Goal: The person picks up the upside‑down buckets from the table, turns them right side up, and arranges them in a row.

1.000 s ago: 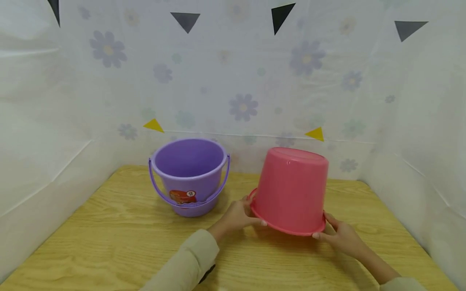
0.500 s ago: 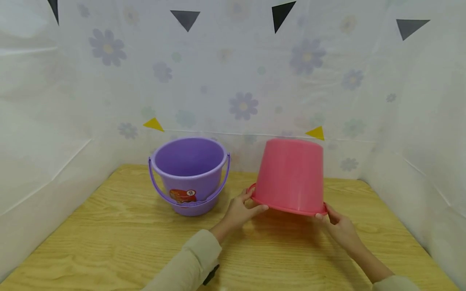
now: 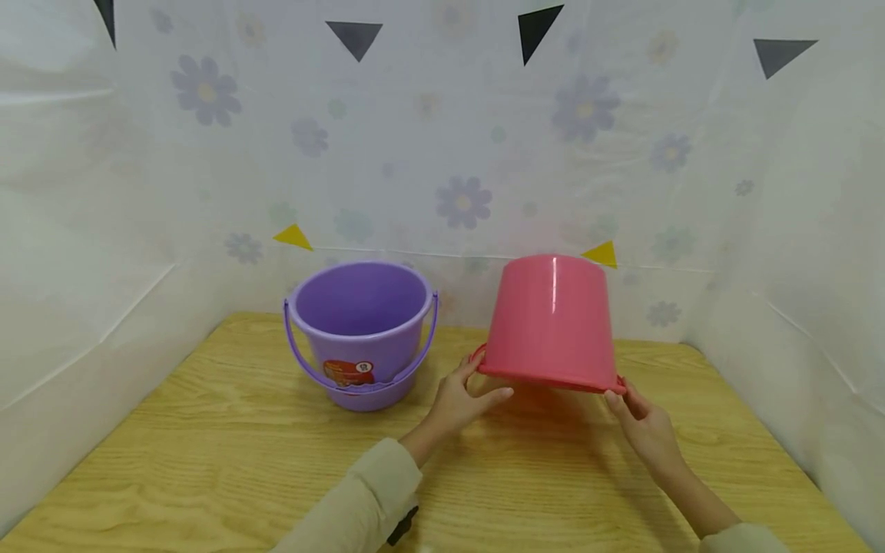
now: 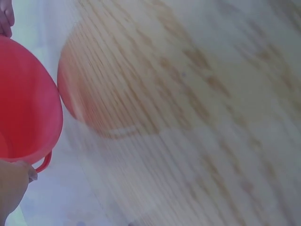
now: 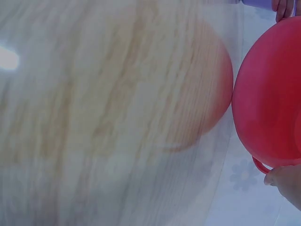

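Note:
A pink bucket point(image 3: 549, 322) is held upside down over the right half of the table, tilted so its near rim is raised. In both wrist views its open inside shows, and the far rim meets its reflection on the tabletop. My left hand point(image 3: 452, 399) grips the left side of the rim near the red handle point(image 4: 44, 162), thumb pointing along the front. My right hand point(image 3: 650, 438) pinches the right side of the rim, thumb in front. To the left, a purple bucket point(image 3: 401, 349) stands upright, its handle hanging down in front.
The wood-grain table point(image 3: 207, 461) extends in front of both buckets and to either side. A white flowered sheet point(image 3: 387, 169) walls off the back and sides. Black and yellow triangles point(image 3: 293, 236) are stuck on it.
The pink bucket's near rim has risen and the bucket has tipped away from me. Both hands have moved up and forward with it. The purple bucket has stayed in place.

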The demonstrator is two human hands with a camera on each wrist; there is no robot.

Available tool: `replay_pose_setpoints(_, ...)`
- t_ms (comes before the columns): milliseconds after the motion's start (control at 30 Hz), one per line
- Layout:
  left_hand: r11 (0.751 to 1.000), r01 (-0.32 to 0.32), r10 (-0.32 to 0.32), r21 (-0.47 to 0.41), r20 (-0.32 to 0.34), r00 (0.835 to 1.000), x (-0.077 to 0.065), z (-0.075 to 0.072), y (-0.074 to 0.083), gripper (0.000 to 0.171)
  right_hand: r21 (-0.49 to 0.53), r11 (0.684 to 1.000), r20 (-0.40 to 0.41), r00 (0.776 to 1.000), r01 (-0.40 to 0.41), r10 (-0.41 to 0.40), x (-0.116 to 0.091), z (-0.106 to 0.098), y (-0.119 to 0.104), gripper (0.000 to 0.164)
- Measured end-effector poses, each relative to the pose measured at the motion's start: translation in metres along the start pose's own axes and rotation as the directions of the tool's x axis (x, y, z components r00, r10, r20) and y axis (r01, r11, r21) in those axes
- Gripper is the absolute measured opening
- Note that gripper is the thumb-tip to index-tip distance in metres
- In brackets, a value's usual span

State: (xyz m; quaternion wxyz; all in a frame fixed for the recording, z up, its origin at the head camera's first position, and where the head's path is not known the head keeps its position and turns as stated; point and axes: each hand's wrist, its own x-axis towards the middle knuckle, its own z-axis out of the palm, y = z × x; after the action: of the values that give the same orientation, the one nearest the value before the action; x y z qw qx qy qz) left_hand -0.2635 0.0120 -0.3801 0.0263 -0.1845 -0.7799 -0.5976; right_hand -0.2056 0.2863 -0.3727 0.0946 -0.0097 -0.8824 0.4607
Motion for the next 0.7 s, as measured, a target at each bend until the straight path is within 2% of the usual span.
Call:
replay_pose_setpoints(267, 1.000, -0.013, 0.013, 0.003, -0.019, 1.000, -0.0016, -0.0006, 0.0029, 0.080, 0.066, 0.997, -0.033, 0.998, -0.042, 0.044, 0.0016, 0.0023, -0.0061, 0.064)
replay_pose_setpoints(467, 0.999, -0.037, 0.036, -0.016, -0.028, 0.999, -0.0014, 0.0004, 0.0020, 0.082, 0.072, 0.997, -0.053, 0.998, -0.018, 0.022, 0.0021, 0.0039, -0.0081, 0.063)
replay_pose_setpoints(700, 0.999, -0.039, 0.039, 0.008, -0.028, 0.999, -0.0022, 0.0021, 0.0019, 0.081, 0.091, 0.996, -0.055, 0.998, 0.001, 0.005, 0.0025, 0.0040, -0.0072, 0.063)
